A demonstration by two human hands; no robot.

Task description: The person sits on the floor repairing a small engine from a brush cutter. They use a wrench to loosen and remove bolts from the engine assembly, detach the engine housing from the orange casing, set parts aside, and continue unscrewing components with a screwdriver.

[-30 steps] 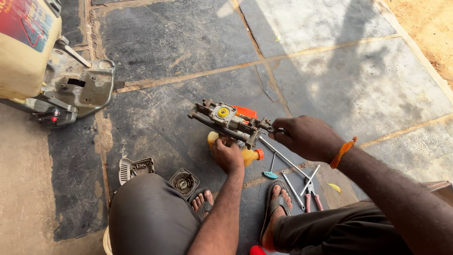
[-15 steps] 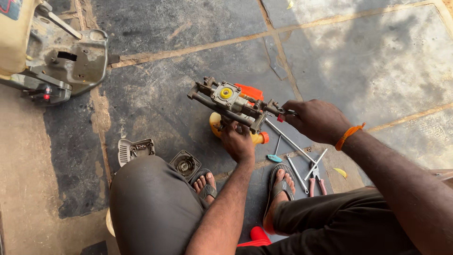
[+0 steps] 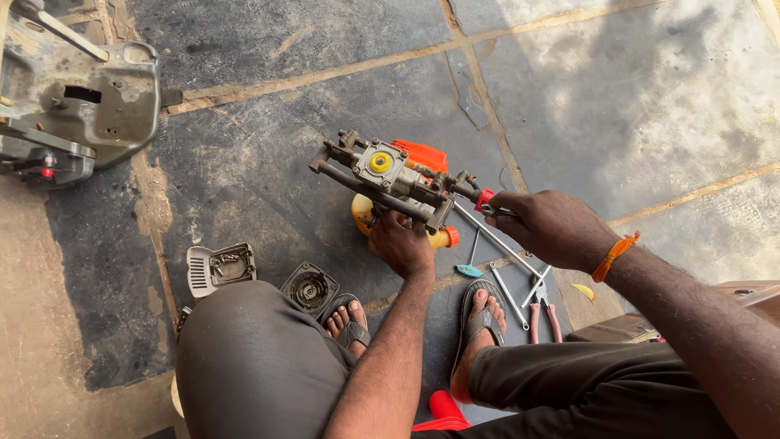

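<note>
Head view, looking down at a seated person's lap and the stone-slab floor (image 3: 617,106).

Centre of frame: a small engine-and-pump assembly (image 3: 390,175), grey metal with a yellow round cap on its face and an orange plastic part behind it, held up off the floor and tilted so its long axis runs from upper left down to lower right. The left hand (image 3: 402,242) grips it from beneath, fingers curled closed around the underside. A yellow part with an orange cap (image 3: 444,237) shows just beside that hand; whether it belongs to the assembly I cannot tell.

Right hand (image 3: 552,228), centre right, with an orange band at the wrist, is closed at the assembly's right end, fingertips pinching a small red fitting (image 3: 485,199). A thin metal rod (image 3: 500,241) slants down and right from there.

On the floor, lower centre right, near the sandalled right foot (image 3: 479,325): red-handled pliers (image 3: 543,313), a metal spanner (image 3: 509,286), a small teal-tipped tool (image 3: 469,268).

Lower left of centre: a grey slotted cover (image 3: 218,268) and a round black housing (image 3: 309,289), just beside the left foot (image 3: 348,321).

Upper left corner: a dirty grey machine base (image 3: 89,97), well apart from the hands.
</note>
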